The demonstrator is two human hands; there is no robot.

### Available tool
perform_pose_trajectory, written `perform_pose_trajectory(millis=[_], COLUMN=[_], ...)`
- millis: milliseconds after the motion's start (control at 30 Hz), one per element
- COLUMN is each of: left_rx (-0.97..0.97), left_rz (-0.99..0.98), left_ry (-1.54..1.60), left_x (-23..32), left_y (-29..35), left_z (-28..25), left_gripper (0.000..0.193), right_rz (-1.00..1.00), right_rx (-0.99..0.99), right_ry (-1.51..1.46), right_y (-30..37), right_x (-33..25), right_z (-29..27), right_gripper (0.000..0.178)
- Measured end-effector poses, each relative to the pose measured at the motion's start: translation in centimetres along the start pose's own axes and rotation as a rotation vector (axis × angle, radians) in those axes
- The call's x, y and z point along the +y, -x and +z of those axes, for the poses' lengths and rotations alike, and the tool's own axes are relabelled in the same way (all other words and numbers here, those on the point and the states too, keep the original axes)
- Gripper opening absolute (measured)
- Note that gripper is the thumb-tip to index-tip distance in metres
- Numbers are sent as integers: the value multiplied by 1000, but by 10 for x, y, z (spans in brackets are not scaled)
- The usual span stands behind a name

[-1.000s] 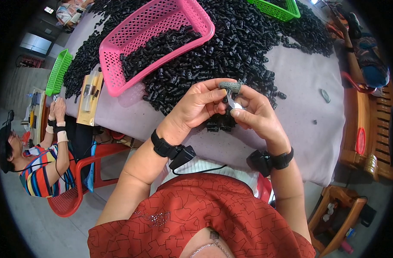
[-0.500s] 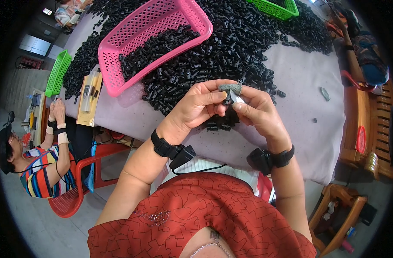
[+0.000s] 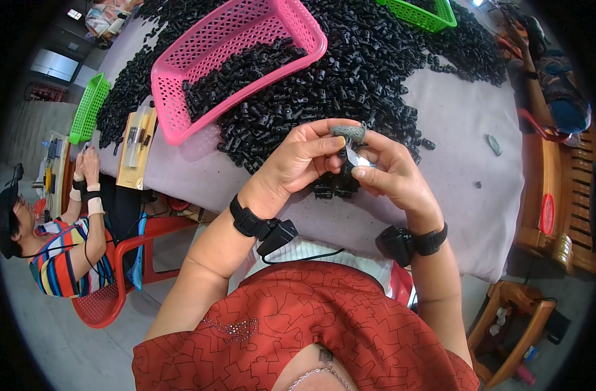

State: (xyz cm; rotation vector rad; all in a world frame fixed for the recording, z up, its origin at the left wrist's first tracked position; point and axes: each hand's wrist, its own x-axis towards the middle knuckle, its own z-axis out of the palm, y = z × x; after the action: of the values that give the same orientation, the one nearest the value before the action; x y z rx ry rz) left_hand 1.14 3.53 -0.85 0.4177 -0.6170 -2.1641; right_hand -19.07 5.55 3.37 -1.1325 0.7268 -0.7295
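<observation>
Both my hands meet over the near edge of the table, in front of a heap of small black plastic parts (image 3: 376, 91). Between thumb and fingers of my left hand (image 3: 297, 156) is a small black plastic part (image 3: 343, 154), mostly covered by the fingers. My right hand (image 3: 394, 163) pinches a flat, shiny, pale blade (image 3: 356, 158) against that part. A grey-green, rough-textured band (image 3: 348, 132) sits at the tip of the right forefinger; whether it is wrapped round it, I cannot tell.
A pink perforated basket (image 3: 174, 107) stands tilted on the heap. One green basket (image 3: 435, 25) is at the back, another (image 3: 89, 107) at the left. Pens lie on a yellow-brown pad (image 3: 128, 173). A grey-green scrap (image 3: 493, 144) lies right. A co-worker (image 3: 67, 251) sits left.
The blade in my right hand has tilted and swung slightly, and the right thumb has drawn a little down and back. My left hand keeps its pinch in nearly the same place.
</observation>
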Motion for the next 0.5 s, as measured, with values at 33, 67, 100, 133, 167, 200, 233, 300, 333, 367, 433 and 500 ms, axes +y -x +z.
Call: perform_pose_trajectory(millis=[33, 67, 100, 133, 167, 200, 233, 300, 333, 367, 433, 500], left_rx=[-1, -6, -12, -13, 6, 24, 24, 27, 27, 26, 25, 15], left_rz=[0, 0, 0, 0, -5, -11, -10, -13, -12, -11, -10, -5], left_ry=[0, 4, 8, 8, -11, -31, -31, -79, -79, -78, -78, -31], left_x=[0, -1, -1, -1, -1, -1, -1, -1, -1, -2, -2, -1], left_y=[0, -1, -1, -1, -1, -1, -1, -1, -1, -1, -1, -2], left_z=[0, -1, -1, -1, 0, 0, 2, 5, 5, 3, 0, 0], left_gripper=[35, 34, 34, 34, 37, 40, 40, 40, 40, 40, 39, 39], right_rz=[0, 1, 2, 1, -3, -7, -7, 9, 8, 14, 18, 2], right_rx=[0, 0, -1, -1, 2, 4, 4, 38, 37, 30, 22, -32], right_ry=[1, -5, -10, -10, 1, 11, 12, -14, -13, -29, -43, -75], right_y=[0, 0, 0, 0, -1, -1, -1, -3, -3, -3, -2, -1], right_x=[1, 1, 2, 3, 3, 4, 4, 5, 4, 2, 1, 1], right_z=[-1, -1, -2, -3, -3, -4, -5, -8, -7, -7, -5, -3], right_gripper=[51, 49, 48, 48, 45, 44, 44, 41, 41, 42, 43, 44])
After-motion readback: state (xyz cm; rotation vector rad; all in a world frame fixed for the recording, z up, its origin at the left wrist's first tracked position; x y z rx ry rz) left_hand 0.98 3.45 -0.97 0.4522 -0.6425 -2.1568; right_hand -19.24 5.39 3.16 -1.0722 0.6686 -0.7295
